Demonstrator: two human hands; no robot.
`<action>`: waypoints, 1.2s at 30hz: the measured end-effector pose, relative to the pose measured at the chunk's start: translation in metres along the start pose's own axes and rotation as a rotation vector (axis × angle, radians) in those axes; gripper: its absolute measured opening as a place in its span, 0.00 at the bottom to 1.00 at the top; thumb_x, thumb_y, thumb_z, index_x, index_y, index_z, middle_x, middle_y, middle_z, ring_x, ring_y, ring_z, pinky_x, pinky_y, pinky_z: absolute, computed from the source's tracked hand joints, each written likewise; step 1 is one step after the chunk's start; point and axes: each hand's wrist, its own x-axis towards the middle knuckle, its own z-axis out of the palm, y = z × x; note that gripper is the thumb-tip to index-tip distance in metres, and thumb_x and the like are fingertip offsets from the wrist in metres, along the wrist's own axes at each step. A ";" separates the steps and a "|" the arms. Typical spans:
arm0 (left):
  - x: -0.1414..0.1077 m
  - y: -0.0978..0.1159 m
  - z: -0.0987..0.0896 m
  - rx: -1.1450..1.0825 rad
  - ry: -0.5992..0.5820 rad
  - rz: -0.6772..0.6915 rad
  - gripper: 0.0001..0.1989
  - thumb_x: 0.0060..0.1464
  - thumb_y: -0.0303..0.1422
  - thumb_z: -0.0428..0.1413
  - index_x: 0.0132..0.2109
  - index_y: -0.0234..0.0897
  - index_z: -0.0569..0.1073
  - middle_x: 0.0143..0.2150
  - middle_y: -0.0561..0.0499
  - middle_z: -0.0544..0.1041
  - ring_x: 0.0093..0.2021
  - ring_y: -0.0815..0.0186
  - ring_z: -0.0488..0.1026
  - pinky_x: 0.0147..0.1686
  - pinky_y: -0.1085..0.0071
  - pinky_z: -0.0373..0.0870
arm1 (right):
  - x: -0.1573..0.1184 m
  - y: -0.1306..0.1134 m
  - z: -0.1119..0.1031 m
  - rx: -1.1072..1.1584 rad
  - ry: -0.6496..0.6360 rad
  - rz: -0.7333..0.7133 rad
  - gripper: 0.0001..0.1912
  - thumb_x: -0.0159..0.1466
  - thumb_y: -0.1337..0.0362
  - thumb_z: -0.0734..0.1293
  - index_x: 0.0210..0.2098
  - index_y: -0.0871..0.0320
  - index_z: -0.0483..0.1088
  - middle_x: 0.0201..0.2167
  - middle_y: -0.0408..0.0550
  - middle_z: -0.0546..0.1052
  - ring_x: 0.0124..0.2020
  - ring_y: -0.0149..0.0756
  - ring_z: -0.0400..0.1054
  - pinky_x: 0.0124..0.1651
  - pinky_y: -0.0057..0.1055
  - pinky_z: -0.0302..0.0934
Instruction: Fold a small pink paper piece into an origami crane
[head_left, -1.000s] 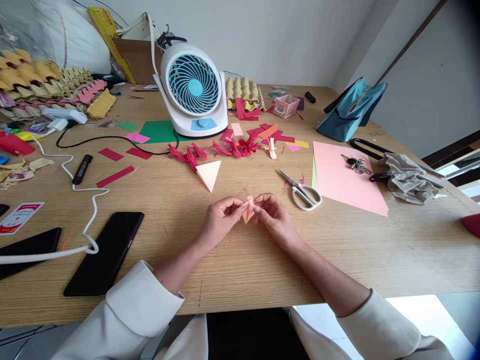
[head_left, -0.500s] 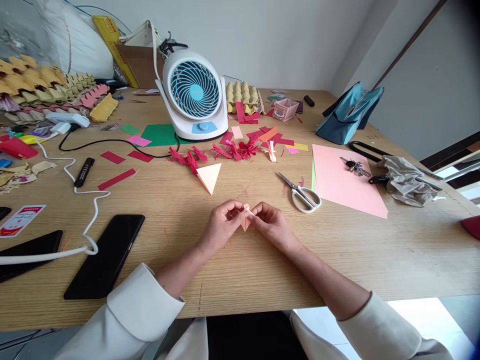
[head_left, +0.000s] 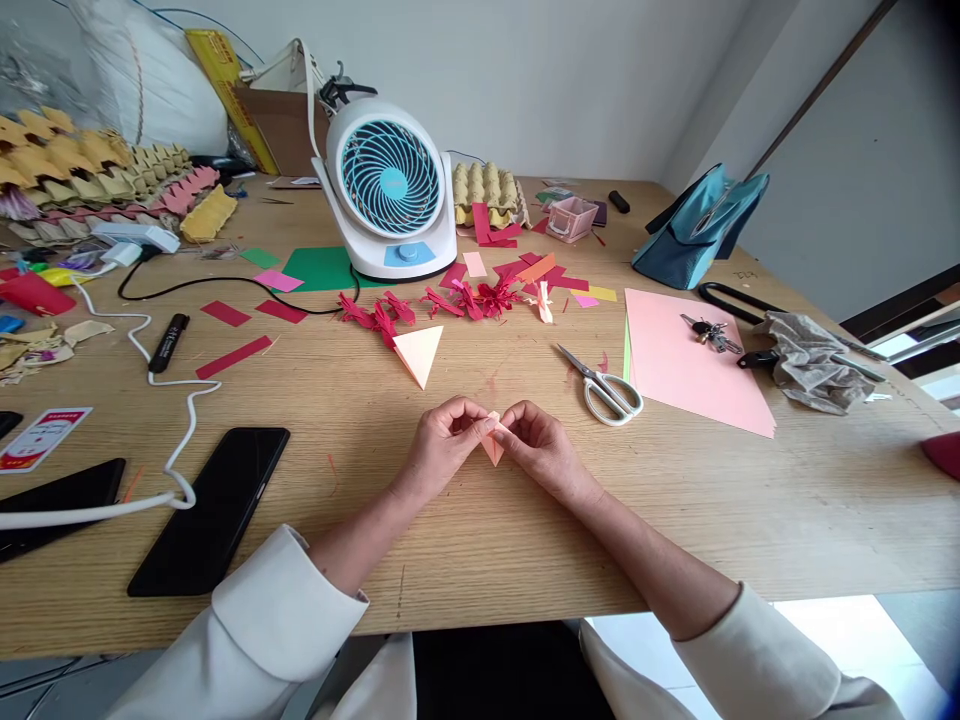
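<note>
A small folded piece of peach paper [head_left: 493,449] is pinched between both hands above the table's near middle, its point toward me. My left hand [head_left: 448,440] grips its left side with thumb and fingers closed. My right hand [head_left: 543,446] pinches the right side; the fingertips of both hands nearly meet and hide part of the folds. Beyond them lies a pale cream folded paper triangle [head_left: 421,354]. White-handled scissors [head_left: 604,388] rest right of my hands, blades pointing away to the left. A row of crumpled red paper pieces [head_left: 480,300] lies farther back.
A white fan [head_left: 394,190] stands at the back. Pink paper sheets [head_left: 694,350] with keys [head_left: 709,334] on top lie to the right, near a blue bag [head_left: 697,230]. At left are a black phone [head_left: 210,510], a white cable [head_left: 187,440] and egg cartons [head_left: 82,170].
Both hands stay in nearly the same place with the peach paper. Its lower point shows slightly more and has shifted a little to the right; the fingers have moved only slightly.
</note>
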 end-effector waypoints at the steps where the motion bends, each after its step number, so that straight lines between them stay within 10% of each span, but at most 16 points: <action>1: 0.000 0.000 0.000 0.004 -0.007 -0.005 0.14 0.54 0.42 0.61 0.31 0.35 0.74 0.26 0.53 0.74 0.25 0.73 0.65 0.26 0.75 0.62 | 0.000 0.000 0.000 0.008 -0.007 0.003 0.22 0.57 0.44 0.71 0.32 0.56 0.65 0.25 0.41 0.70 0.25 0.29 0.60 0.28 0.28 0.55; 36: 0.000 0.002 0.001 0.091 0.039 0.061 0.09 0.56 0.36 0.57 0.31 0.35 0.74 0.28 0.53 0.75 0.29 0.71 0.70 0.31 0.76 0.66 | -0.003 -0.003 -0.001 -0.148 -0.017 0.009 0.22 0.59 0.44 0.67 0.28 0.57 0.65 0.21 0.40 0.68 0.22 0.28 0.57 0.26 0.28 0.49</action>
